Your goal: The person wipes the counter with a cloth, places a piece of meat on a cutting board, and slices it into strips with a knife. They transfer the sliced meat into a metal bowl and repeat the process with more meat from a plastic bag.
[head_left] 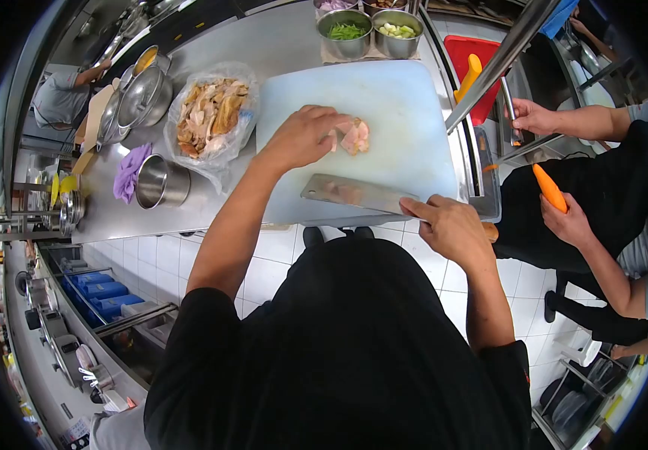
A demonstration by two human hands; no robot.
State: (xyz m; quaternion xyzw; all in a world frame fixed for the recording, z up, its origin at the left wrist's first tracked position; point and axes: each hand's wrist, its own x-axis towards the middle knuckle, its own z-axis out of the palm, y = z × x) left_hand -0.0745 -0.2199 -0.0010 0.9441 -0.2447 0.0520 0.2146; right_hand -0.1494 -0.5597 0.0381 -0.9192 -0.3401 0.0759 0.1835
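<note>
On the pale cutting board (402,97) lies a small pile of pinkish cooked meat (355,137). My left hand (305,136) reaches over the board, its bent fingers closed at the pile's left edge and partly hiding it. With my right hand (455,231) I grip the handle of a cleaver (357,193). Its broad blade rests low along the near side of the board, pointing left and apart from the meat. Left of the board, a clear plastic bag (226,166) holds more cut meat (211,116) with browned skin.
Metal containers of chopped greens (346,31) and pale green pieces (397,30) stand beyond the board. A steel pot (162,182), purple cloth (132,172) and bowls (144,101) are left. At right, a co-worker's hands hold a carrot (550,187) and a metal tool near a red bin (463,56).
</note>
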